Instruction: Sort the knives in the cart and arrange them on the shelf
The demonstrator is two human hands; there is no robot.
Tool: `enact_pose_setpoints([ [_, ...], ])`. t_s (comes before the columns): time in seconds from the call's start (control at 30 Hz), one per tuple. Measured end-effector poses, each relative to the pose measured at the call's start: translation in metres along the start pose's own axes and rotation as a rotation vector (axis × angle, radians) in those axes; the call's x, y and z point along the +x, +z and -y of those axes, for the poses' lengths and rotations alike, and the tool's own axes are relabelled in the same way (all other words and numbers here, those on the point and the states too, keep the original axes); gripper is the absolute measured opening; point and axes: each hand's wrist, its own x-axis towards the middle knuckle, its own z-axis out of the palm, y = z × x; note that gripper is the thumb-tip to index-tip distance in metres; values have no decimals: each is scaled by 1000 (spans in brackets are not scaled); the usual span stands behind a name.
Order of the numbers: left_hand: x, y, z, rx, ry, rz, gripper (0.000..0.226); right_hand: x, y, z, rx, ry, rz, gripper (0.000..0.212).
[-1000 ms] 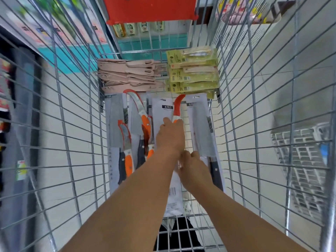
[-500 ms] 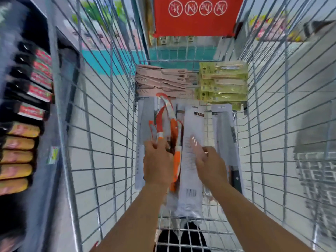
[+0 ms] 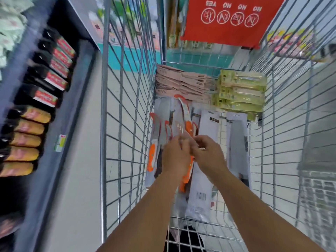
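Note:
Inside the wire cart (image 3: 127,124) lie several packaged knives. My left hand (image 3: 175,157) and my right hand (image 3: 209,153) meet over the cart's middle, both gripping one orange-handled knife pack (image 3: 187,119) that stands tilted, its orange end poking out below my hands. More orange-handled knives (image 3: 154,142) lie along the left wall. A white-carded knife (image 3: 201,182) lies under my hands, and a grey cleaver pack (image 3: 238,140) lies to the right.
Pink packs (image 3: 178,82) and yellow-green packs (image 3: 240,91) are stacked at the cart's far end. A red sign (image 3: 231,17) hangs on the cart's far wall. A store shelf (image 3: 36,99) with black, red and orange packets runs along the left.
The view has swung left, showing more of the shelf. My hands have come together: the right left the white card and joined the left on the orange-handled pack, which is lifted.

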Motion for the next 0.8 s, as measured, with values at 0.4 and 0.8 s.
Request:
enact_pose_setpoints([
  [0.4,59,-11,-50,-384,-177,-219,16,39,-15,26,-377,-297,9,24],
  [0.8,79,8,-22,616,262,-63,43,212,-8,86,-918,-595,-162,42],
])
